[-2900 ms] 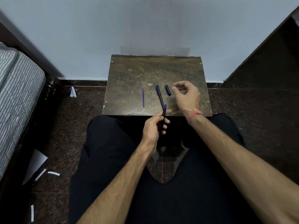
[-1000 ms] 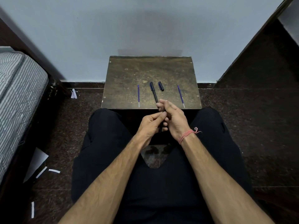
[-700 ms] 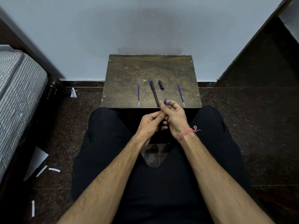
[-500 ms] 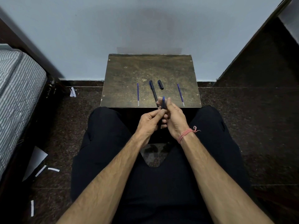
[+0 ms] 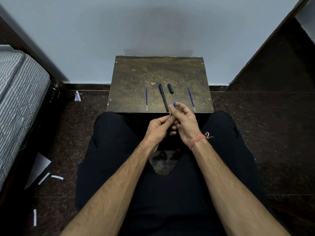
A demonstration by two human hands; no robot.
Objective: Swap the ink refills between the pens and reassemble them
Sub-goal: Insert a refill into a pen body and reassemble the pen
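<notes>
Against a pale blue wall stands the scuffed brown tabletop (image 5: 158,72), carrying two thin blue ink refills (image 5: 146,97) (image 5: 191,98), a black pen barrel (image 5: 163,97) and a short black cap (image 5: 170,88). Left hand (image 5: 157,128) grips a dark pen body — mostly hidden — while right hand (image 5: 185,120) pinches a small blue pen piece (image 5: 174,104) in its fingers.

Striped mattress (image 5: 18,92) at left edge. White paper sheet (image 5: 38,169) and paper strips (image 5: 57,177) scattered on dark speckled floor (image 5: 281,133). Crumpled white scrap (image 5: 77,96) near skirting. Pale wall (image 5: 136,28) behind.
</notes>
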